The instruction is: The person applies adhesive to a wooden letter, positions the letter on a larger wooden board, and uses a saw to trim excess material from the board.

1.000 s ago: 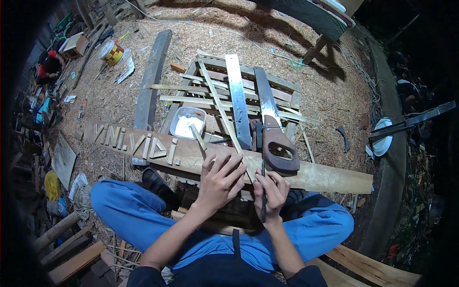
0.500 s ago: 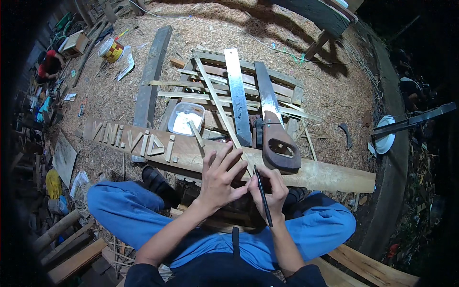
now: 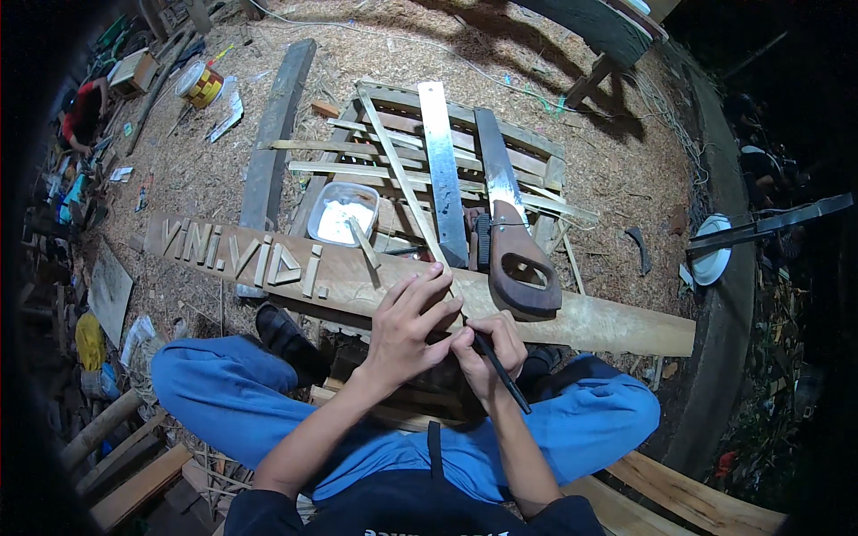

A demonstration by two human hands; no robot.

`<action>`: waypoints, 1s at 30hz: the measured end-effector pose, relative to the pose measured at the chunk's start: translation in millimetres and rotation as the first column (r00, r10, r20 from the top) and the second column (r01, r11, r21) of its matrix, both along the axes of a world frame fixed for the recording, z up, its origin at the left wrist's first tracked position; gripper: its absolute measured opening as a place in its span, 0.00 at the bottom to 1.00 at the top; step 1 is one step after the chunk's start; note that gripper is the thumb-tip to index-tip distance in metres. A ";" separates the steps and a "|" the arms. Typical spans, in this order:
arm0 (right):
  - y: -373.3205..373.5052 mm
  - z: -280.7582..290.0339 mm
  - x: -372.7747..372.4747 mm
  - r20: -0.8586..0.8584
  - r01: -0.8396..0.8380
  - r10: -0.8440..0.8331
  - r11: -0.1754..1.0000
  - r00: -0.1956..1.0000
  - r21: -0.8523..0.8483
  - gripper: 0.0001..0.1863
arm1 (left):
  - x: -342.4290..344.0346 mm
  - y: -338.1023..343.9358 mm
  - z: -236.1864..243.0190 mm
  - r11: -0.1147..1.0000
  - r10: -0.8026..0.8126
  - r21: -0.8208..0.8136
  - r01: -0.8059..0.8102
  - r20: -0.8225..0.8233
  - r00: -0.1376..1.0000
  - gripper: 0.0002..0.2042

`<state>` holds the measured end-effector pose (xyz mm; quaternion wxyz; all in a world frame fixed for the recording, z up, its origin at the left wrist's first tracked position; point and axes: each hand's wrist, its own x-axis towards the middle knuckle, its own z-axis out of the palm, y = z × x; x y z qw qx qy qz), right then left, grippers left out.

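A long thin wooden strip (image 3: 398,171) slants from the slatted pallet down to my hands, over a tapered wooden board (image 3: 617,327). My left hand (image 3: 404,326) holds the strip down against the board, fingers bent over it and thumb toward my other hand. Close beside it, my right hand (image 3: 492,353) grips a slim black pen (image 3: 506,377), its tip at the strip's near end. Small wooden pieces (image 3: 281,267) form raised letters on the board's left part. A clear plastic tub (image 3: 315,227) with white paste stands behind the board; a short stick (image 3: 365,247) leans from it.
A handsaw (image 3: 506,214) and a metal try square (image 3: 440,161) lie over the pallet (image 3: 554,177) among loose strips. A dark plank (image 3: 281,129) lies left of them. A bucket (image 3: 200,85) stands far left, near another person (image 3: 82,114). Shavings cover the ground.
My right hand has shifted slightly left and down, and the pen has tilted lower, its back end swinging right. My left hand stays on the strip. The whole view has shifted slightly.
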<state>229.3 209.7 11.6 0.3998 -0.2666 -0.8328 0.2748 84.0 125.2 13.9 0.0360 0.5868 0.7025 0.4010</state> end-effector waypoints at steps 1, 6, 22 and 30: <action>-0.7 1.3 -1.3 -0.015 0.010 -0.011 1.000 1.000 -0.013 0.08 | 0.6 0.1 -1.2 1.000 0.009 0.006 -0.009 0.005 1.000 0.20; 0.6 -2.2 -0.4 -0.010 0.005 -0.005 1.000 1.000 0.017 0.08 | 1.2 0.1 -2.5 1.000 0.027 -0.003 -0.027 0.024 0.999 0.19; 1.6 -4.1 0.1 0.010 0.016 -0.017 1.000 1.000 0.027 0.08 | 1.3 2.5 -1.2 1.000 0.030 0.000 -0.030 0.013 0.999 0.18; 1.6 -0.6 -1.1 0.004 0.001 -0.001 1.000 1.000 0.014 0.07 | 2.8 3.2 -2.5 0.999 0.047 0.018 -0.047 0.028 0.999 0.16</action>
